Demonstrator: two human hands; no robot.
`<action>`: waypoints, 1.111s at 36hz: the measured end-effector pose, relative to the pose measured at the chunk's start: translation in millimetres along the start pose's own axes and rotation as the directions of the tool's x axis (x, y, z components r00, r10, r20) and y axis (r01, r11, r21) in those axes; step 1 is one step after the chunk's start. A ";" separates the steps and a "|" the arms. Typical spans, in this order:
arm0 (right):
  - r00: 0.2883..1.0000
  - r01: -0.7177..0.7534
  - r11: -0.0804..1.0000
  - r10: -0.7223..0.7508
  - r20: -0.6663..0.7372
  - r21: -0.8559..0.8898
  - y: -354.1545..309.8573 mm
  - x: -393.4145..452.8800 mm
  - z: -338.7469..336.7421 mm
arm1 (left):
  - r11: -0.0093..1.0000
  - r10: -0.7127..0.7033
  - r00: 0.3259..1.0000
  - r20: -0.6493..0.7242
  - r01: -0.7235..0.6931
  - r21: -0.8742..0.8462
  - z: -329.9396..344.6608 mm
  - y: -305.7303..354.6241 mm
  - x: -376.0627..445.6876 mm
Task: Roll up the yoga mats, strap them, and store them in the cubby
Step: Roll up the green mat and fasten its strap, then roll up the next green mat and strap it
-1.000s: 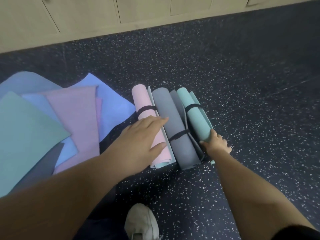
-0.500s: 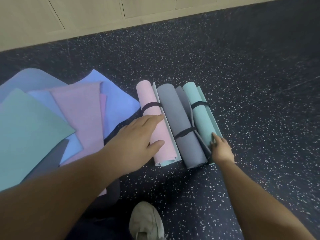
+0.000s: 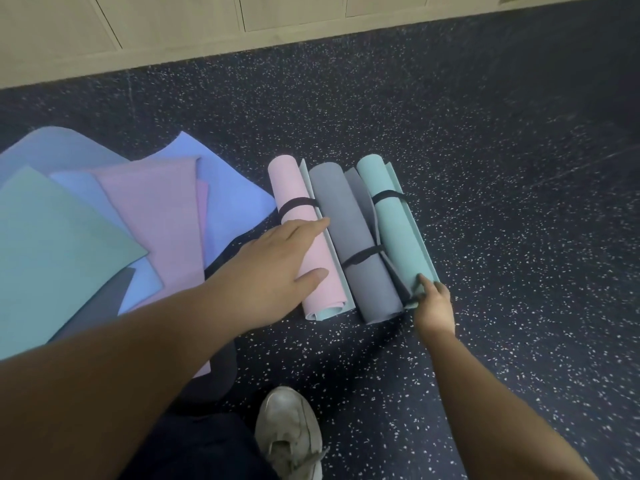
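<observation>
Three strapped rolls (image 3: 349,237) lie between the grips, left hand (image 3: 273,271) flat on pink, right hand (image 3: 433,303) pinching teal's near end; flat mats (image 3: 104,237) left of them await rolling, none stored.

**Gym or yoga studio floor**

Dark speckled rubber flooring (image 3: 485,168), typical of fitness rooms, is seen. Pale wooden cabinet fronts (image 3: 173,26) are set along the wall. Flat yoga mats (image 3: 69,237) and strapped rolled mats (image 3: 353,237) are laid out.
</observation>
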State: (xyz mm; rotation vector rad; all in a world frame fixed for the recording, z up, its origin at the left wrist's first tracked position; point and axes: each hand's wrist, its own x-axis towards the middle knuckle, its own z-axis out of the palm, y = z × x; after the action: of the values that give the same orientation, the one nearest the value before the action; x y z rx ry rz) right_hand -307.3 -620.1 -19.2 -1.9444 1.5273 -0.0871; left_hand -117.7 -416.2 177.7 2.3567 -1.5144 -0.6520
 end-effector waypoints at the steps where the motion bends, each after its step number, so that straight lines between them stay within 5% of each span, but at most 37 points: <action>1: 1.000 0.008 1.000 -0.008 0.012 -0.016 -1.7 -1.3 -1.7 | 1.000 -0.006 1.000 0.000 0.006 -0.001 -0.6 -0.3 -0.9; 9: 0.999 0.037 0.998 -0.037 0.000 -0.048 -10.5 -36.4 -17.1 | 1.000 -0.021 1.000 -0.010 0.021 0.007 -15.0 11.0 -10.1; 14: 0.984 0.179 0.982 -0.179 -0.018 0.064 -42.5 -73.2 -24.4 | 1.000 -0.029 0.993 -0.111 0.028 -0.012 -31.1 22.3 -28.2; 21: 0.927 0.375 0.914 -0.373 -0.045 0.154 -120.2 -144.5 -37.9 | 0.973 -0.227 0.971 -0.079 0.222 -0.065 -54.9 25.5 -63.0; 31: 0.802 0.596 0.771 -0.588 -0.110 0.224 -197.3 -253.7 -77.6 | 0.915 -0.393 0.835 -0.385 0.314 -0.254 -107.8 6.1 -167.0; 40: 0.652 0.730 0.594 -0.754 -0.083 0.338 -255.1 -336.9 -84.8 | 0.911 -0.408 0.721 -0.560 0.355 -0.208 -120.5 -41.3 -291.0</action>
State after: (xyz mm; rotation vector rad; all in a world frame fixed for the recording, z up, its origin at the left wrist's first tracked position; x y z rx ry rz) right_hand -235.4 -332.1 293.4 -2.1216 0.4861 -0.6037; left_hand -127.6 -137.2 329.3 2.4857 -0.7138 -0.0130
